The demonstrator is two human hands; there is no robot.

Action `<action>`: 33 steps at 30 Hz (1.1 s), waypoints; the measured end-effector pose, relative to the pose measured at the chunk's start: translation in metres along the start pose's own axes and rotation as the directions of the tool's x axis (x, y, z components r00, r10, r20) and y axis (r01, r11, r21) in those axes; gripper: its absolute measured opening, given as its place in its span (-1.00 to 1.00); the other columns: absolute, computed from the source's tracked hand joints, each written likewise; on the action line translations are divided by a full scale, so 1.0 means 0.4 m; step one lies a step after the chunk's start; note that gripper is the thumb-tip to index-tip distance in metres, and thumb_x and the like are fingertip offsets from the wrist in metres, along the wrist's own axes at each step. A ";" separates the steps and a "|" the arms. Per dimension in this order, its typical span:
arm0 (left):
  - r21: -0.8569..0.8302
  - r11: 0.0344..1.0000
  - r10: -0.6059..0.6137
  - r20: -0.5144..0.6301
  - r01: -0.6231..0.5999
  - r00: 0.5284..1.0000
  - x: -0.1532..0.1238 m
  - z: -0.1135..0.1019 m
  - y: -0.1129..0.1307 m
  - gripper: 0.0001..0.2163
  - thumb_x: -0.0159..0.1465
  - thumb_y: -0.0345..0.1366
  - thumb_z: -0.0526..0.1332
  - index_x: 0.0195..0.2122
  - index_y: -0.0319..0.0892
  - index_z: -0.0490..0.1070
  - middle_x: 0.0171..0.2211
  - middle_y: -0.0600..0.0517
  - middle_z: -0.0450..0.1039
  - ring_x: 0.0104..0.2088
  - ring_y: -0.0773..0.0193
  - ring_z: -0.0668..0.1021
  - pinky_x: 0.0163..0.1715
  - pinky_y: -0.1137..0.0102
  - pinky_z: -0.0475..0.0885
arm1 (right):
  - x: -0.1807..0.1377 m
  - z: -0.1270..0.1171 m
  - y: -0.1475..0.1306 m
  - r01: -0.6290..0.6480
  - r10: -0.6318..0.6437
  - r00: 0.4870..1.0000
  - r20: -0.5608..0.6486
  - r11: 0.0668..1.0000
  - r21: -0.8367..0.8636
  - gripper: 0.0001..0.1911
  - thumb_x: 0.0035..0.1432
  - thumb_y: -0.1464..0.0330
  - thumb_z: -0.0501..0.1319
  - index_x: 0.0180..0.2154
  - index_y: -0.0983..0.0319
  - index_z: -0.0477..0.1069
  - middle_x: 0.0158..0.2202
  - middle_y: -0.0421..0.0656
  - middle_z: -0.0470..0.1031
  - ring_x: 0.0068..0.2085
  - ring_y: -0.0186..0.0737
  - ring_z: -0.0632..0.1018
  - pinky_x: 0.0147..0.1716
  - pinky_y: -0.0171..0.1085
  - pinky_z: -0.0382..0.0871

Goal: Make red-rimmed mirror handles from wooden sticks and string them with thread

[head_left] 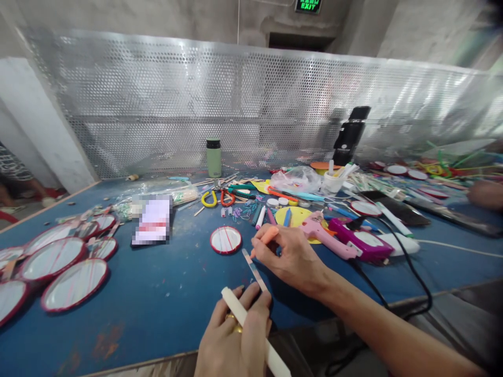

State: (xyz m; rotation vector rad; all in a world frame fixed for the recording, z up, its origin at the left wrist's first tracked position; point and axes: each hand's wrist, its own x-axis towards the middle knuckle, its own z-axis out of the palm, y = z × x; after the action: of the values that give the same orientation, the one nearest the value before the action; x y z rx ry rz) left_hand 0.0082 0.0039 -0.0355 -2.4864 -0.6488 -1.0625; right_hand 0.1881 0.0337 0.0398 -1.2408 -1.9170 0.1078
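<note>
My left hand [236, 335] is closed at the bottom middle, gripping a narrow flat stick [257, 273] marked with pinkish bands. A thick cream-white marker [236, 305] also lies across its fingers. From the right comes my right hand [293, 256], its fingers wrapped round an orange marker [270, 234]. The marker's lower end is beside the stick's upper part; whether they touch I cannot tell. Just beyond the stick, a round white disc with a red rim [226, 240] and thin pinkish stripes lies flat on the blue table [184, 293].
Several larger red-rimmed discs [74, 285] lie at the left, near a phone [153, 220]. A pink glue gun [326, 235] and purple device [361, 243] with cables sit right of my hand. Behind are pliers [227, 198], a green bottle [214, 158] and a perforated metal screen [165, 94].
</note>
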 end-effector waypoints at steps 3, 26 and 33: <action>0.013 1.000 0.000 -0.006 0.000 1.000 0.003 -0.001 0.001 -0.72 0.41 -0.44 -0.02 0.03 -0.29 0.40 -0.07 -0.07 0.59 -0.05 0.22 0.61 -0.11 0.38 0.57 | 0.000 0.001 0.002 -0.005 0.005 1.000 0.002 1.000 0.010 -0.76 0.21 0.38 0.15 -0.52 0.20 0.30 -0.49 -0.24 0.53 -0.46 -0.33 0.51 -0.45 -0.35 0.32; 0.033 0.999 -0.035 0.009 0.034 0.999 0.008 -0.005 0.004 -0.71 0.43 -0.41 -0.06 0.04 -0.26 0.38 -0.09 -0.05 0.60 -0.07 0.21 0.62 -0.15 0.37 0.59 | -0.003 -0.002 -0.005 0.024 -0.024 0.999 -0.029 1.000 -0.011 -0.74 0.18 0.38 0.14 -0.55 0.20 0.23 -0.53 -0.24 0.50 -0.51 -0.35 0.47 -0.48 -0.34 0.26; 0.042 0.999 -0.012 -0.055 0.015 0.998 0.012 -0.002 0.003 -0.74 0.42 -0.41 -0.02 0.00 -0.27 0.41 -0.12 0.00 0.62 -0.11 0.26 0.64 -0.13 0.42 0.57 | 0.002 0.000 -0.004 0.033 -0.033 0.999 -0.021 0.999 0.000 -0.76 0.20 0.39 0.14 -0.52 0.21 0.31 -0.50 -0.26 0.51 -0.49 -0.37 0.48 -0.45 -0.35 0.26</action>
State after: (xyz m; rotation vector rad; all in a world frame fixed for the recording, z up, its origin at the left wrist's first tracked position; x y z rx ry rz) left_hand 0.0114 0.0037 -0.0317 -2.4113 -0.6655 -1.1063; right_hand 0.1867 0.0334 0.0408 -1.2050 -1.9184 0.0769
